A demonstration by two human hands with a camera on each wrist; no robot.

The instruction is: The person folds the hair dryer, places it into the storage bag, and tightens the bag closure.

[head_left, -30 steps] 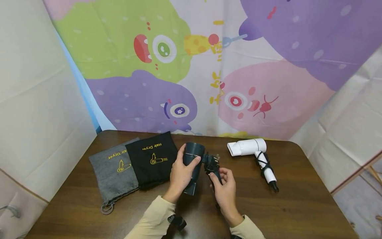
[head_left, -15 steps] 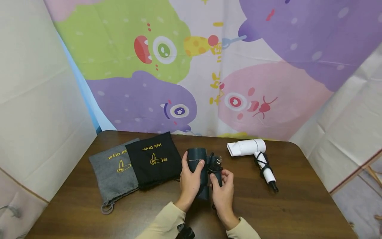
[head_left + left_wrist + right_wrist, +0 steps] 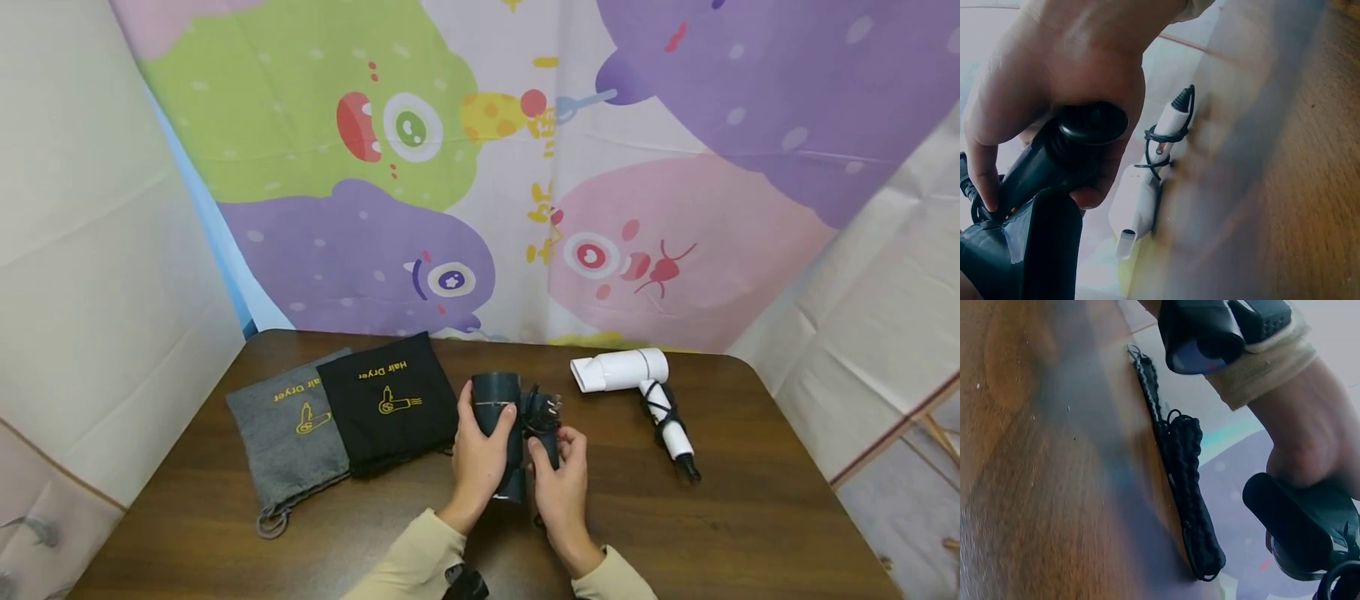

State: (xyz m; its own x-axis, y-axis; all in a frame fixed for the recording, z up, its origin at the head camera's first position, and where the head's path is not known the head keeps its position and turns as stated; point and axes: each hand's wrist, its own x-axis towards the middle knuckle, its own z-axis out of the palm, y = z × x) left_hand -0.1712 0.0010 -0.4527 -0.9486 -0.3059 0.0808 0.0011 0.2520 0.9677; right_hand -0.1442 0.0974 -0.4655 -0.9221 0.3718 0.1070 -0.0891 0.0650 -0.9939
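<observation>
A dark green hair dryer (image 3: 497,388) is held above the middle of the table by both hands. My left hand (image 3: 477,462) grips its barrel, thumb on the near side. My right hand (image 3: 562,492) holds the handle (image 3: 546,450), which stands almost parallel to the barrel. A black cord with its plug (image 3: 542,410) is bundled at the handle's upper part. In the left wrist view the right hand (image 3: 1079,75) wraps round the handle end, and the barrel (image 3: 1054,244) fills the lower left. The right wrist view shows the barrel's nozzle (image 3: 1285,519) below the left wrist.
On the left of the brown table (image 3: 675,533) lie a grey drawstring bag (image 3: 288,433) and a black bag (image 3: 386,408) overlapping it, both printed "Hair Dryer". A white hair dryer (image 3: 622,370) with its cord wrapped round the handle lies at right. A cartoon curtain (image 3: 510,183) hangs behind.
Both hands have brought the green dryer's parts closer together. The barrel has moved right and stands straighter, with the handle now near it. Over the last half second little has moved.
</observation>
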